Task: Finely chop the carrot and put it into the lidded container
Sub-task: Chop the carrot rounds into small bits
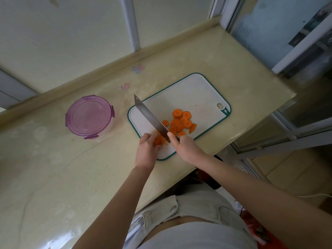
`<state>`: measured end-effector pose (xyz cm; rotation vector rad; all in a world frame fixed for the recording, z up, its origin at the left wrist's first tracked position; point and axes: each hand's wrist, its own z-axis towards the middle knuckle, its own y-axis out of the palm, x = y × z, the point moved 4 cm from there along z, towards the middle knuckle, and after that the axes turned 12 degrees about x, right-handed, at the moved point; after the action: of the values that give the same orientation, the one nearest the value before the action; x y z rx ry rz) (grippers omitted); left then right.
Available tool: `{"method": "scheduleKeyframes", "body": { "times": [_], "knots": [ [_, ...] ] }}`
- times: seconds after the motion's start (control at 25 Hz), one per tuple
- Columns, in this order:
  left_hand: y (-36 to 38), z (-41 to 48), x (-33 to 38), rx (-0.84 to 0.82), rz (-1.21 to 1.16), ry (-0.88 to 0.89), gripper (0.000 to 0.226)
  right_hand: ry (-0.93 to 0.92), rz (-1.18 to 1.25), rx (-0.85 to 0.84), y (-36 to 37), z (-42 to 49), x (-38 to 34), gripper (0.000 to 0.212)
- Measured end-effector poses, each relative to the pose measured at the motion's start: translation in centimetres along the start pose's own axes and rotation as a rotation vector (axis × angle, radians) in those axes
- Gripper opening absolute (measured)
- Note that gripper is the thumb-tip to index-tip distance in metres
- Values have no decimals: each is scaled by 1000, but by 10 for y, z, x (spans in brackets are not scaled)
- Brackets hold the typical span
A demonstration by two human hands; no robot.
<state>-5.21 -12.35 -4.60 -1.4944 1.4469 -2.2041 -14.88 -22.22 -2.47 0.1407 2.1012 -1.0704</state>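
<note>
Right hand [186,146] holds knife [150,117] — left hand [146,151], carrot [159,140].

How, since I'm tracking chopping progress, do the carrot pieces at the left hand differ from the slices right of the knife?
The held carrot pieces are bunched under the left hand; the loose slices lie untouched. The held carrot pieces sit left of the knife, which the right hand grips; the loose slices spread right of it. Both are orange, on the cutting board.

Orange carrot slices [181,121] piled on the board; purple-lidded container [89,116] closed, left
</note>
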Motion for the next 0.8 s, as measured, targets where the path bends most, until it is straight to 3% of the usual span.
{"method": "scheduleKeyframes", "body": {
  "times": [0.52, 0.8],
  "knots": [
    [0, 7, -9, 38, -6, -72, 15, 9, -117, -51, 3, -8, -2, 61],
    [4, 8, -14, 46, -1, -95, 15, -43, -77, -76, 14, -15, -1, 45]
  ]
}}
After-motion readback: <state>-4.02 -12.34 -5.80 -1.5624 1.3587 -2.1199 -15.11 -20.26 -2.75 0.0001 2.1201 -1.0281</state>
